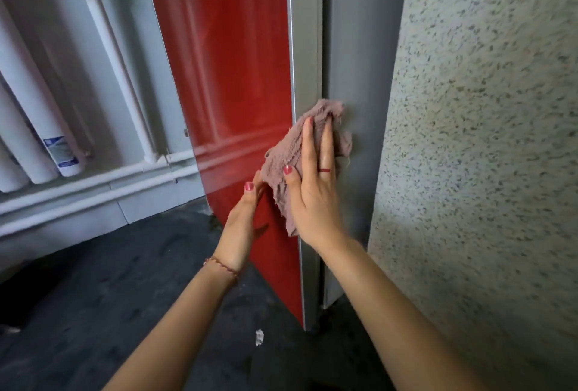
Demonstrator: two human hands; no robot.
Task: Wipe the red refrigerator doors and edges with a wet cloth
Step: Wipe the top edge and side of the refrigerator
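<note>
The glossy red refrigerator door (231, 78) runs down the middle of the view, with a silver edge strip (305, 46) along its right side and the grey side panel (353, 46) beyond. My right hand (316, 184) presses a pinkish-brown cloth (291, 156) flat against the silver edge, fingers straight. My left hand (244, 215) touches the red door low down, its fingertips at the cloth's lower left corner.
A speckled plaster wall (484, 140) stands close on the right of the refrigerator. White radiator pipes (103, 78) line the wall on the left. The floor (125, 296) is dark, with a small white scrap (259, 337) lying near the door's bottom corner.
</note>
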